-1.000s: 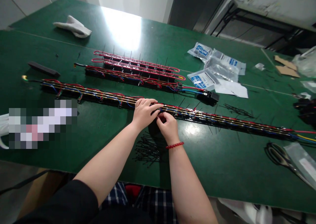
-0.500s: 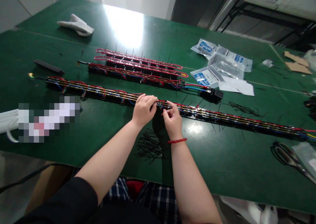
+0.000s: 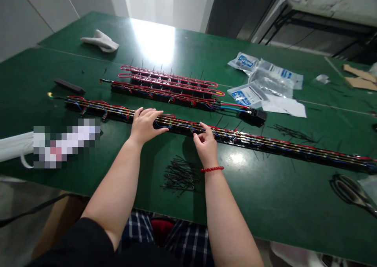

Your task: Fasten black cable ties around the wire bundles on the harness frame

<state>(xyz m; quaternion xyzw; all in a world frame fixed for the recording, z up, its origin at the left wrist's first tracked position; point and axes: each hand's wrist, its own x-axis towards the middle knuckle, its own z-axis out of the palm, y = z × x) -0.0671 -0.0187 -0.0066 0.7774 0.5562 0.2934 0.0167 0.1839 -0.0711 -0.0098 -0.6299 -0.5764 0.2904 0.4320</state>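
Left hand lies on the long black wired bar, fingers spread wide and flat across the red, blue and yellow wire bundle. Right hand is at the bar's near edge, fingers curled, thumb and index narrow. Can't tell if they pinch a wire. Red bead bracelet on that wrist.

The bar runs diagonally across the green table mat, from left of centre out past the right frame edge.

Containers: clear plastic bags with blue printed labels sit in a loose heap near the far right of the table, contents not readable. White paper sheet partly under them. Another clear bag at the right frame edge, beside black-handled scissors.

Loose black cable ties: one pile just below the bar near the near edge, a thinner spread right of the hands.

Beyond the bar: two more wired bars with red wire loops and upright thin black tails, and a black connector block on a wire end. Plain black strip at far left. White cloth glove near the far edge. Cardboard scraps at far right.
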